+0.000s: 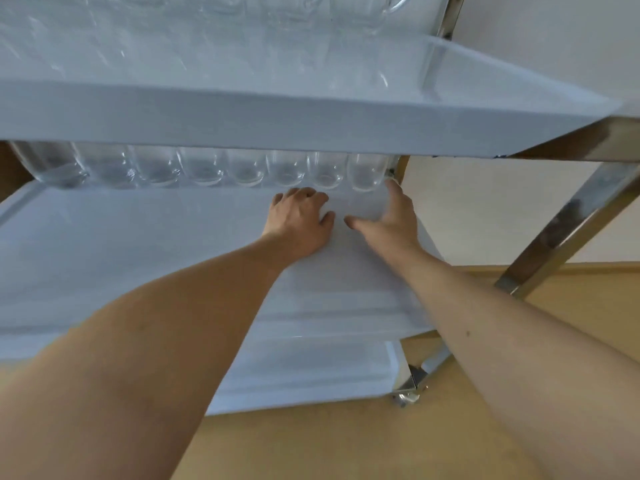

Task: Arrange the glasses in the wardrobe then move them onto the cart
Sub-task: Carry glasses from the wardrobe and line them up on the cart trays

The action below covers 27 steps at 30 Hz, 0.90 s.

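Here the cart [346, 133] is filling most of the view, its three white-lined shelves framed by steel legs, standing on a wooden floor [346, 445]. More clear glassware is showing on the top shelf [207, 64]. Along the far edge of the middle shelf [138, 254], a row of glasses [221, 168] is standing packed side by side, each touching or nearly touching its neighbour, half hidden under the top shelf's front lip.

The person is reaching in with both arms. The left hand [301, 220] is resting on the shelf liner just before the row, fingers loosely curled and holding nothing. The right hand [388, 216] is lying spread, thumb out, fingertips touching or nearly touching the end glass [367, 174] by the corner post.

The glasses are likely light, rigid, slick and breakable; the wall of each seems the safest hold. Headroom under the top shelf is looking tight, while the shelf's near half is offering open room.
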### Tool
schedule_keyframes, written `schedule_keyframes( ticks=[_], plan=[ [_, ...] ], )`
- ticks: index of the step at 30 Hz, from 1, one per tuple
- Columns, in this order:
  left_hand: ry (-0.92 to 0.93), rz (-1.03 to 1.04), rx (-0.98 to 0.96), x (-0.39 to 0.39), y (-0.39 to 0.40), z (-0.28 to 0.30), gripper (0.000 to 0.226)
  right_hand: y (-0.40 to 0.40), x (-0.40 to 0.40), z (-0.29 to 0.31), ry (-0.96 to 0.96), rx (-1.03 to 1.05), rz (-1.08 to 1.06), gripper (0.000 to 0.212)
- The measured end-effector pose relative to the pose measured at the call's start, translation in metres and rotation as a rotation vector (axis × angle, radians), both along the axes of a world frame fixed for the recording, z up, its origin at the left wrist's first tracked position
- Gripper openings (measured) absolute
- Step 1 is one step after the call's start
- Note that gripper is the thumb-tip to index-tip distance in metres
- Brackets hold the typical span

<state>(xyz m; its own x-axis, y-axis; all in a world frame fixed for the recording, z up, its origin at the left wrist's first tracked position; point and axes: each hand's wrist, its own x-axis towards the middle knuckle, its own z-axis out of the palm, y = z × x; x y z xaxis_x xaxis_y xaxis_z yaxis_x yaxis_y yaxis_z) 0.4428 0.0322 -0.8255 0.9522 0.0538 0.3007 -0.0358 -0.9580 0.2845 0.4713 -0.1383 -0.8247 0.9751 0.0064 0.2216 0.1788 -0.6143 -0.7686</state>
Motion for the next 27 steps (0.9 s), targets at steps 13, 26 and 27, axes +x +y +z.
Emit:
schedule_keyframes(
  ticks=[13,26,27],
  plan=[
    [0.338,0.148,-0.088,-0.128,-0.016,0.077,0.05,-0.011,-0.131,0.065,0.291,-0.176,0.163,0.089],
    [0.566,0.167,-0.207,-0.318,-0.089,0.266,0.055,-0.094,-0.301,0.259,0.61,-0.309,0.264,0.093],
    [0.564,0.163,-0.214,-0.324,-0.097,0.285,0.055,-0.102,-0.311,0.277,0.623,-0.289,0.259,0.092]
  ],
)
